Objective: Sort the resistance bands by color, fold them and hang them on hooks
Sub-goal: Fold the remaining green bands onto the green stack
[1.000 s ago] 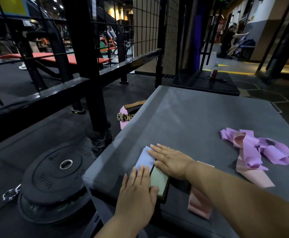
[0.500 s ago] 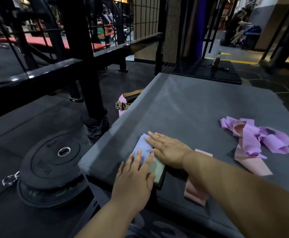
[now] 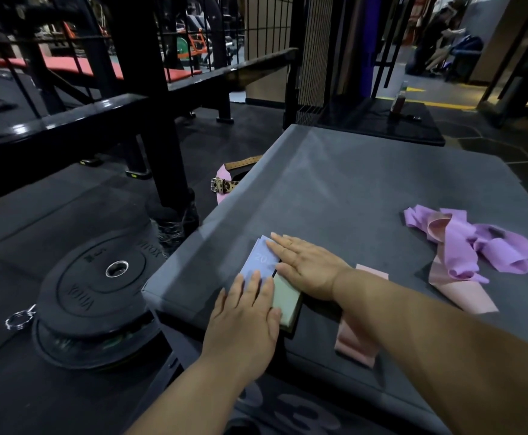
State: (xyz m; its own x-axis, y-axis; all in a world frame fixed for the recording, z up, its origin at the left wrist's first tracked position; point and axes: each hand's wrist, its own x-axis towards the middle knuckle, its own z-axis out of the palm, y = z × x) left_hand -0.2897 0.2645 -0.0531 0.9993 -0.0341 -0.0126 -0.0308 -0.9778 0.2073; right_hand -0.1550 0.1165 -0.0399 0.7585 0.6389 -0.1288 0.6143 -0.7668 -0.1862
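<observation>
**Flat palms on a soft, springy stack**

Both of your hands lie flat with straight fingers, so you press down and grip nothing. Your left hand (image 3: 243,312) rests on the near end of the folded blue band (image 3: 261,259) and overlaps the green band (image 3: 284,301) that lies against it. Your right hand (image 3: 306,265) covers the far right side of the same pair. The pair sits just left of the frame's centre, close to the near-left corner of the grey padded box (image 3: 350,183).

These bands look thin, light and limp, like rubbery sheet with no stiffness of its own. Expect the folds to spring open once your palms lift, and the smooth layers to slide over one another. Nothing here seems fragile, so a firm squeeze should do no harm.

The best hold is probably a pinch across the folded edge, thumb on top and fingers beneath, catching every layer at once. The box edge is near, so sliding the stack toward it may let your fingers get under.

A folded pink band (image 3: 355,343) lies in the lower centre, partly under your right forearm. A loose heap of purple and pink bands (image 3: 457,246) waits at the right of the frame, well apart. No hook is in view. Weight plates (image 3: 99,287) lie on the floor at lower left, below the box corner.
</observation>
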